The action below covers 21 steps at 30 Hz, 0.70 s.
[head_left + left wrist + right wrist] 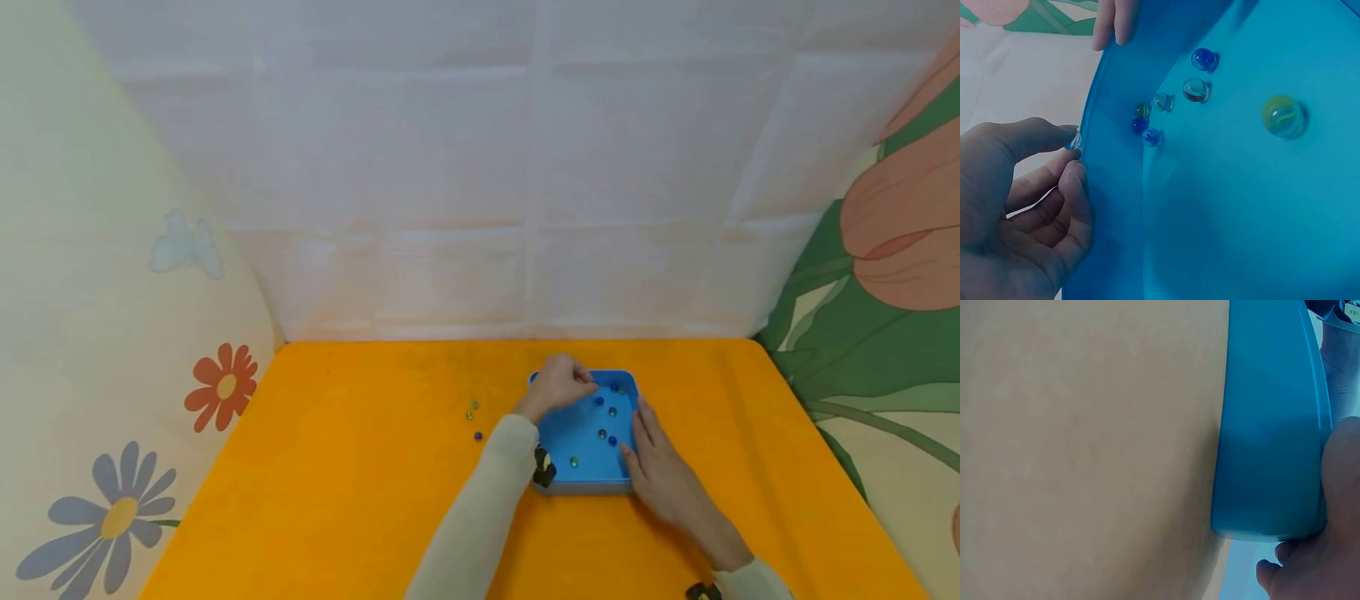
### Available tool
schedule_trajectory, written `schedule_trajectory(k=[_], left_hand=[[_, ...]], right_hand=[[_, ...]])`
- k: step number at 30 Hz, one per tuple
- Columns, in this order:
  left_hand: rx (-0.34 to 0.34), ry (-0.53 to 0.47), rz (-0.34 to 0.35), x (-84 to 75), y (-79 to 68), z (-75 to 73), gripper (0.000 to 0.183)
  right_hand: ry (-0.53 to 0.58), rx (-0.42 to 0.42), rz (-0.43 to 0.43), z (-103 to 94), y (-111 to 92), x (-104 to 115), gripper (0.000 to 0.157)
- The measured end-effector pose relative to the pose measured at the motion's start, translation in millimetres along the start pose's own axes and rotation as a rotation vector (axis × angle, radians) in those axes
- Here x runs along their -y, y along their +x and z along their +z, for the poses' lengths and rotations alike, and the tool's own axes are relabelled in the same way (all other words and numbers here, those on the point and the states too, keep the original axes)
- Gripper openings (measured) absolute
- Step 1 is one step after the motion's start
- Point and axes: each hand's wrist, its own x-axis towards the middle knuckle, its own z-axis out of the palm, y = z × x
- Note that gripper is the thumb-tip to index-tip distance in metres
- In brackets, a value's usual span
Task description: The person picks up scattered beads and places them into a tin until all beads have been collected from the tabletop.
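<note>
In the head view, a blue tray (pixel 577 425) with raised walls stands on the orange table, several glass marbles lying on its floor. My left hand (pixel 558 387) is over its far left part. The left wrist view shows thumb and finger pinching a clear marble (pixel 1074 140) with white swirls, right at the rim. My right hand (pixel 667 475) holds the right wall, thumb over the rim and fingers along the outside. A yellow-green marble (pixel 574 462) lies near the tray's front, apart from the blue marble (pixel 612 441) and others farther right.
Left of the tray, a dark blue marble (pixel 478 437), a yellowish marble (pixel 470 415) and a greenish marble (pixel 474 405) lie on the orange table (pixel 360 483). A white sheet (pixel 480 183) hangs behind the table, with flower-patterned cloth at both sides.
</note>
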Motion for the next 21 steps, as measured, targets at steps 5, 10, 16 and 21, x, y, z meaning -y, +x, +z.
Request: schedule_trajectory(k=[5,10,16,21], left_hand=[[-0.003,0.021,0.003,1.7,-0.2,0.5,0.017],[-0.011,0.032,-0.009,0.3,-1.5,-0.9,0.017],[-0.006,-0.004,-0.003,-3.7,-12.9,-12.4,0.018],[-0.015,-0.034,0.028,-1.6,-28.7,-29.5,0.016]], right_hand=[[0.008,0.007,0.006,-0.4,0.0,1.1,0.069],[0.008,0.027,0.019,-2.1,-1.1,2.4,0.070],[0.000,0.024,0.010,-3.2,-1.2,2.3,0.070],[0.012,0.015,0.003,-2.4,-1.1,1.5,0.070]])
